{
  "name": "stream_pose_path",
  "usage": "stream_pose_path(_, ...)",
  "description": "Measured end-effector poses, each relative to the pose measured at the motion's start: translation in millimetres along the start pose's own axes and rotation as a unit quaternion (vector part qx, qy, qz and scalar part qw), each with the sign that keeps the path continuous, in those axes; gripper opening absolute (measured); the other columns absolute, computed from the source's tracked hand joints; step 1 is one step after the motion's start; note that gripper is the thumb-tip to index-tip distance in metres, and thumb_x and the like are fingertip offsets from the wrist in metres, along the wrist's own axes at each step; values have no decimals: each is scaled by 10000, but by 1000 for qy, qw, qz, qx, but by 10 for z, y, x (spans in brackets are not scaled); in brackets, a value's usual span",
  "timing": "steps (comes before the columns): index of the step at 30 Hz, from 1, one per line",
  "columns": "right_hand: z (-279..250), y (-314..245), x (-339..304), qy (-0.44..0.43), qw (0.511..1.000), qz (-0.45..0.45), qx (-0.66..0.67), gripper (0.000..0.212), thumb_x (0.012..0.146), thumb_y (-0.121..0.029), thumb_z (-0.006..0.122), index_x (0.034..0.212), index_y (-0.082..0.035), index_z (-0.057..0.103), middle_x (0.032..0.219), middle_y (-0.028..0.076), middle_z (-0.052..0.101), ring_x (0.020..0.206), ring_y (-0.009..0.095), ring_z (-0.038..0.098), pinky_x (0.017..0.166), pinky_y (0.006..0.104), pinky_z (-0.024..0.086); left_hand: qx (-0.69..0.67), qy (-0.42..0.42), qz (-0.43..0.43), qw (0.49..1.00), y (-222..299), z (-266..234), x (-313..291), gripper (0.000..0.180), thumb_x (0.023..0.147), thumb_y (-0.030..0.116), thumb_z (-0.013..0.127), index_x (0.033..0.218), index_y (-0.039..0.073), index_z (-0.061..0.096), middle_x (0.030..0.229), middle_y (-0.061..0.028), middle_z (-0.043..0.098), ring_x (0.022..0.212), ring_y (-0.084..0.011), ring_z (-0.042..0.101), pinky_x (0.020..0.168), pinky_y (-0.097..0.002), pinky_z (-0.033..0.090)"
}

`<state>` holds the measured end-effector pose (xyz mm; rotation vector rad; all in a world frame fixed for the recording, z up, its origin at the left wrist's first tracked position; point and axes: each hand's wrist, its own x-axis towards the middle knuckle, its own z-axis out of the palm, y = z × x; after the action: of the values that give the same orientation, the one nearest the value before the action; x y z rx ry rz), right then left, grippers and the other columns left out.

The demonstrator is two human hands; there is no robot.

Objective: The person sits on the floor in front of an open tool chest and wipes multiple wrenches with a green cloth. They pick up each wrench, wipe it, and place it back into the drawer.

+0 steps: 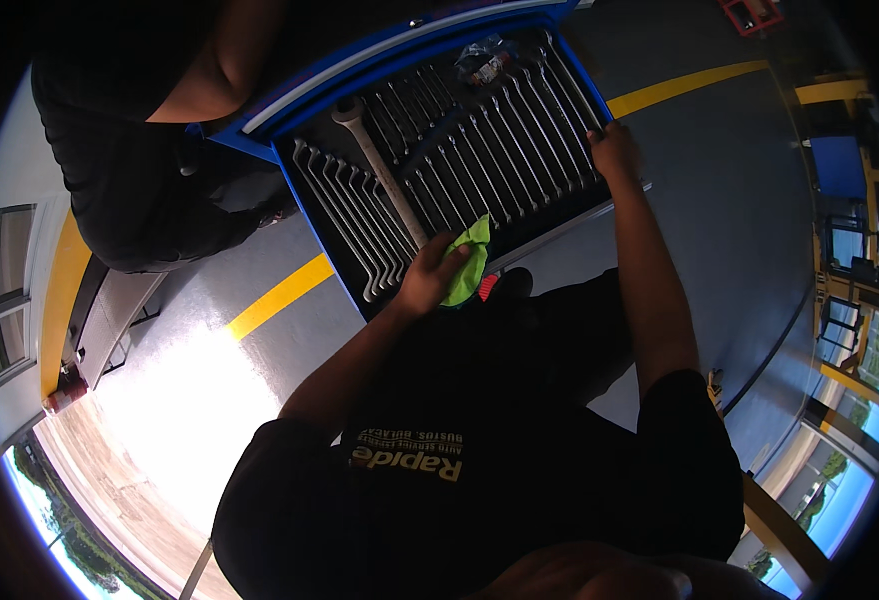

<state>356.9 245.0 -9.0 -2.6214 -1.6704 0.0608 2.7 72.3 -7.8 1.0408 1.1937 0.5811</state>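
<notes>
An open blue tool drawer [311, 205] holds rows of silver wrenches [499, 135] on a dark liner. My left hand [429, 278] is closed on a bright green cloth [471, 258] at the drawer's near edge. Just beyond that hand lies the lower end of one large wrench [379, 165], much thicker than its neighbours. At the drawer's right side my right hand [616, 153] is closed beside the end of the rightmost wrench [576, 85]. Its fingers are dark and partly hidden, so whether they grip the wrench or the drawer's edge is unclear.
A clear plastic packet [487, 65] sits at the back of the drawer. To the left, another person [129, 190] in dark clothes is close to the cabinet. Yellow lines [279, 297] cross the grey floor. A red tray [751, 15] is at the far right.
</notes>
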Motion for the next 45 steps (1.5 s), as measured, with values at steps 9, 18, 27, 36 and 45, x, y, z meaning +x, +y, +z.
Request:
stream_pose_path(9,144,-258,29,75,966,-190,159,237,925,-231,671,1135,-122,673,1078,128,688,1022,349,656,881,437,526,89,-11,-25,996,2,123,153,553,990,485,566,1297,25,552,978,-154,663,830,-196,660,743,-348,528)
stream_pose_path(18,522,-571,279,150,929,-254,223,133,862,-97,690,987,-102,734,961,129,679,917,349,659,798,455,534,109,-12,-1,994,-114,296,-224,533,984,457,571,1293,24,542,1033,-184,676,914,-252,682,815,-378,527)
stream_pose_path(27,181,-280,238,-12,901,-202,384,134,944,-103,613,1021,-74,719,978,127,737,915,298,711,806,353,535,68,-30,-59,995,-149,395,-376,527,971,421,600,1293,7,549,1055,-190,688,973,-266,690,862,-390,525)
stream_pose_path(36,-376,610,-862,-79,980,-152,103,177,809,-151,766,927,-45,685,954,164,689,899,358,683,790,453,536,66,-13,-42,997,-57,286,-348,463,968,371,612,1254,9,575,1008,-182,692,941,-243,691,834,-365,531)
stream_pose_path(45,-77,401,-761,46,981,-100,158,181,841,-184,732,884,-20,671,905,192,680,909,377,678,801,463,544,78,-5,16,997,-130,168,-154,432,963,338,617,1219,-8,585,935,-128,663,847,-190,643,752,-345,509)
